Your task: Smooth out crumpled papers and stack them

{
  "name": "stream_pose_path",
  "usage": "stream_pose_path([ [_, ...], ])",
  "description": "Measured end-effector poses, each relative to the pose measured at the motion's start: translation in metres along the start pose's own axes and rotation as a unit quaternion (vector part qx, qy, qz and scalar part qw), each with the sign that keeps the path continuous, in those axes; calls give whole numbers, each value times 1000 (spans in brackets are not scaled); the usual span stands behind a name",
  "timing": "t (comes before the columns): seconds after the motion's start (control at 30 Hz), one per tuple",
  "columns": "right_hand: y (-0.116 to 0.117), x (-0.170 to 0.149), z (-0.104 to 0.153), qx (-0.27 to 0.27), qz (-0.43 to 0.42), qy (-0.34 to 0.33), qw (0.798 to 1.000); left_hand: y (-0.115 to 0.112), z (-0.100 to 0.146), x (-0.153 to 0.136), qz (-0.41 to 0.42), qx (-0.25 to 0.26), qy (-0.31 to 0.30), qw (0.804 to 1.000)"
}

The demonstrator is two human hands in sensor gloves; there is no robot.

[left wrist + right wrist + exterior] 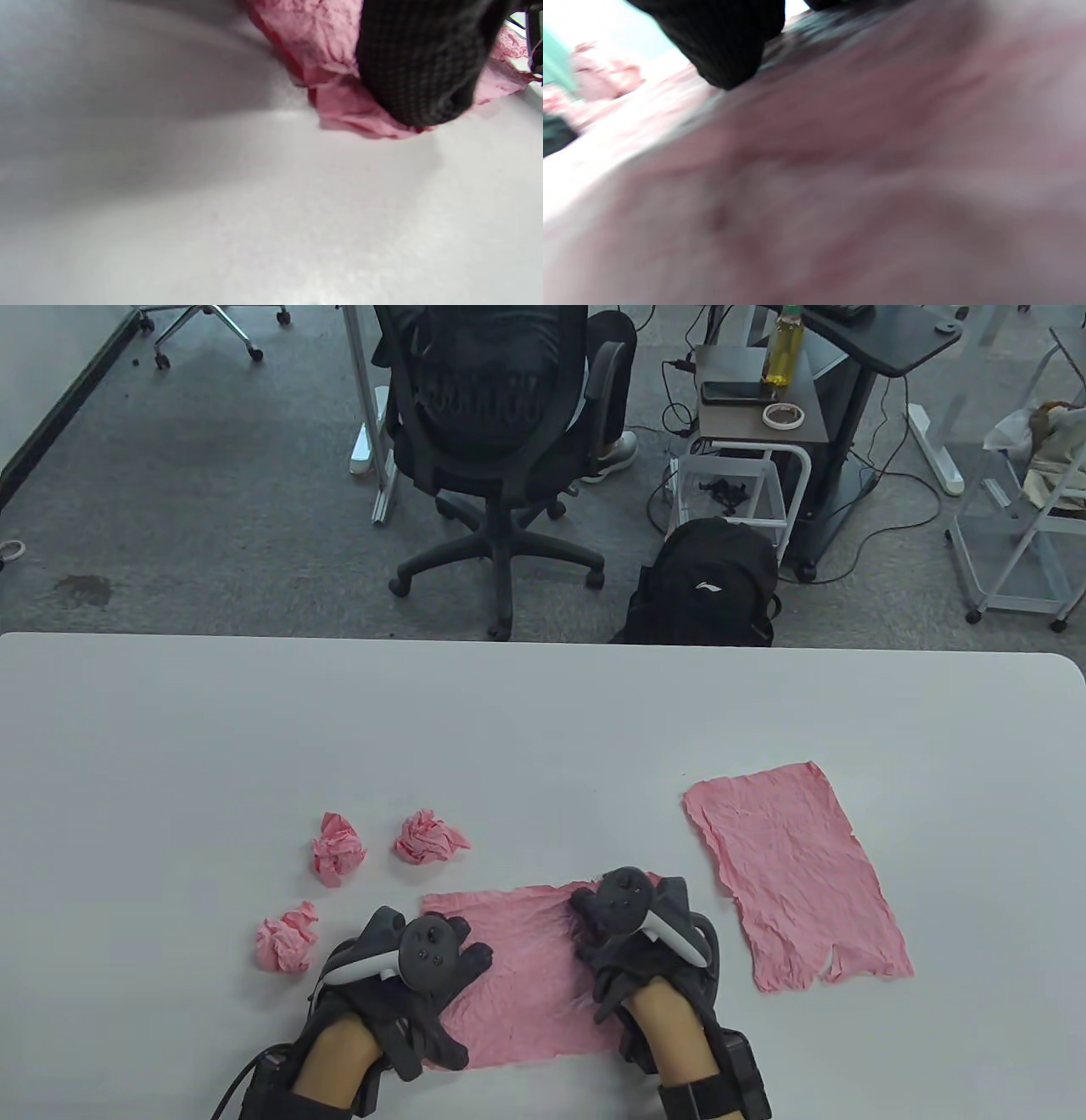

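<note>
A wrinkled pink sheet (526,976) lies spread on the white table (543,712) at the front centre. My left hand (428,984) rests flat on its left edge and my right hand (624,950) presses flat on its right edge. In the left wrist view a gloved finger (424,63) presses the sheet's corner (335,101). The right wrist view is blurred; the sheet (840,178) fills it, with a fingertip (725,46) on it. Another flattened pink sheet (793,874) lies to the right. Three crumpled pink balls lie to the left: one (338,848), a second (428,836), a third (287,937).
Beyond the table's far edge stand an office chair (496,432), a black backpack (708,581) and a side cart (755,407) with a bottle. The table's far half is bare white surface.
</note>
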State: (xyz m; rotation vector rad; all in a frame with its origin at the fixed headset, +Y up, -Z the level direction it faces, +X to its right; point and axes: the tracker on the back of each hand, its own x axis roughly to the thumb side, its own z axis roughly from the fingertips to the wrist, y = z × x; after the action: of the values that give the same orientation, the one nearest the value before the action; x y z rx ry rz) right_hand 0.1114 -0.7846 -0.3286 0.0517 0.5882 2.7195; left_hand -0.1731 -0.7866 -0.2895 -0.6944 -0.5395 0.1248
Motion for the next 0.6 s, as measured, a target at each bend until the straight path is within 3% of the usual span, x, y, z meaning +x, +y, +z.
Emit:
stream_pose_path([
  [0.1, -3, -10, 1, -13, -23, 13, 1000, -1, 0, -1, 7, -1, 1, 1000],
  [0.2, -4, -1, 7, -23, 11, 4, 1000, 0, 3, 0, -3, 7, 17, 1000],
  [0.33, 0, 39, 37, -47, 44, -88, 994, 0, 2, -2, 0, 4, 19, 1000],
  [0.47, 38, 93, 50, 37, 89, -211, 973, -1, 2, -3, 4, 8, 17, 1000],
  [0.53, 53, 107, 50, 76, 146, -211, 963, 0, 3, -5, 0, 8, 40, 999],
  [0.6, 54, 101, 43, 137, 185, -162, 959, 0, 4, -4, -9, 13, 44, 999],
])
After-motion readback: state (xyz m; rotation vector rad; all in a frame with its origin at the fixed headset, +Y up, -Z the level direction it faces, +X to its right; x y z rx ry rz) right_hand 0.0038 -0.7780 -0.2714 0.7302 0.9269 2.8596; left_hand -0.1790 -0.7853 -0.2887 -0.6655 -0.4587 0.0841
